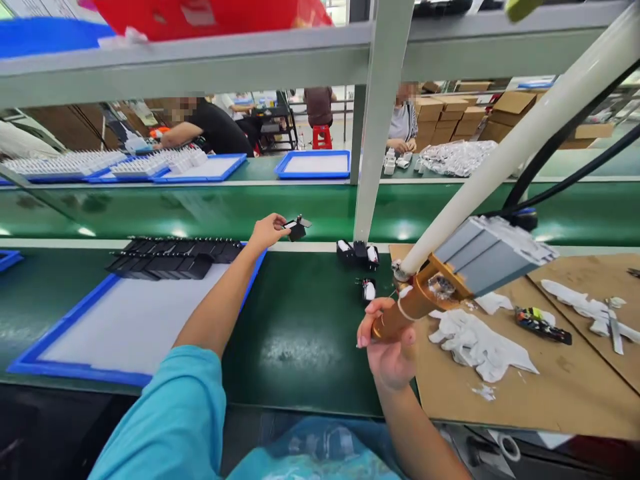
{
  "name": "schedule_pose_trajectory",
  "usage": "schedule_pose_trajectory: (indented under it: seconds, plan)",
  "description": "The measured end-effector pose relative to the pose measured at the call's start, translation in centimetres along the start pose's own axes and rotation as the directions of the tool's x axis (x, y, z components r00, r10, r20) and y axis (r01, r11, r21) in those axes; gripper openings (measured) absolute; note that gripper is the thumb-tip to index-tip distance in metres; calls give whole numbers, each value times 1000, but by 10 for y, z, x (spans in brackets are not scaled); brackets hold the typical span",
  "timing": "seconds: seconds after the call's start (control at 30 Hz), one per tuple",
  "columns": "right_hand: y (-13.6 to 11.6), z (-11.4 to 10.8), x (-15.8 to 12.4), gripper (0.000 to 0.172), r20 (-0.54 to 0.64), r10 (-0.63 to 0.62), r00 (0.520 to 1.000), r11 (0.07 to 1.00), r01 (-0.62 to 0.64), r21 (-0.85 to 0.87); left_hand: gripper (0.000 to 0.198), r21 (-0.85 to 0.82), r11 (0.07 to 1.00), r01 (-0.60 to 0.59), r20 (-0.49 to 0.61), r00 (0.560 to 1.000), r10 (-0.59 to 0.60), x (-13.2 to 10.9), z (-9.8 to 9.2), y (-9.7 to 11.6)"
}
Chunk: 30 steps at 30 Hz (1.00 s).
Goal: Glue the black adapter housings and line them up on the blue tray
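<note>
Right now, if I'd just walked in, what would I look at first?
Probably the big red thing at the top, above the metal rail. Then the copper-coloured tube with its grey block, right of centre, with the right hand around its lower end. Near the middle, the left hand holds a small black case.

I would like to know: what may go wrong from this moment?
The left hand pinches the black part at one side, so it might slip. The right hand is close to the loose black-and-white parts and might knock them. Its bare fingers are also at the end of the orange cylinder; if that is hot, they might burn, though heat cannot be seen.
</note>
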State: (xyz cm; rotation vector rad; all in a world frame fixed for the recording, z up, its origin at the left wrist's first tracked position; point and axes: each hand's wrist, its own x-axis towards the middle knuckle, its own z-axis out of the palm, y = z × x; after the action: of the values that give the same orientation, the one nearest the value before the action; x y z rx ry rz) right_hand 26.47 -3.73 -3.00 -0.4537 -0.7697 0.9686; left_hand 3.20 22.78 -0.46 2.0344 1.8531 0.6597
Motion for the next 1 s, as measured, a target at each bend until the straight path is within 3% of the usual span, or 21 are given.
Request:
schedule_pose_trajectory:
  seconds: [0.1, 0.2, 0.3, 0.4, 0.47, 0.53, 0.6, 0.67, 0.73, 0.83, 0.93, 1.0]
  plan:
    - [-1, -1, 2, 33, -8, 10, 1000, 1000, -10, -13, 36, -85, 993, -86, 64, 994, 92, -52, -14, 12]
    - [-1, -1, 2, 31, -6, -7, 1000, 999, 6, -49, 33, -207, 961, -182, 163, 962, 217, -120, -20, 20]
    - [-2, -1, 2, 29, 4, -12, 1000, 999, 12, -40, 28, -270, 950, -156, 277, 933, 231, -182, -12, 16]
    - [-2, 0, 3, 31, -2, -9, 1000, 999, 9, -36, 25, -298, 946, -124, 349, 909, 229, -221, 0, 6]
    - [-3, 1, 4, 34, -11, -10, 1000, 999, 9, -49, 28, -289, 944, -158, 300, 922, 246, -236, 9, 3]
    - [-3, 2, 4, 35, -18, -13, 1000, 998, 12, -58, 40, -244, 931, -271, 189, 929, 319, -246, 20, 6]
    - [-4, 3, 5, 33, -25, -15, 1000, 998, 14, -62, 58, -165, 906, -390, 85, 909, 407, -255, 36, 15]
    - [-5, 3, 5, 30, -30, -21, 999, 998, 19, -67, 76, -84, 896, -436, 17, 898, 439, -261, 54, 27]
    - [-5, 3, 5, 30, -33, -26, 999, 996, 24, -81, 82, -25, 909, -415, -51, 909, 414, -264, 69, 36]
    - [-4, 3, 6, 33, -50, -22, 999, 993, 16, -119, 68, -46, 938, -345, -103, 935, 339, -264, 74, 39]
    - [-3, 3, 6, 35, -59, -4, 998, 991, -3, -130, 62, -256, 932, -256, -35, 966, 256, -260, 61, 27]
    - [-3, 4, 6, 35, -51, 2, 999, 993, -8, -116, 65, -436, 890, -136, 32, 986, 166, -254, 51, 17]
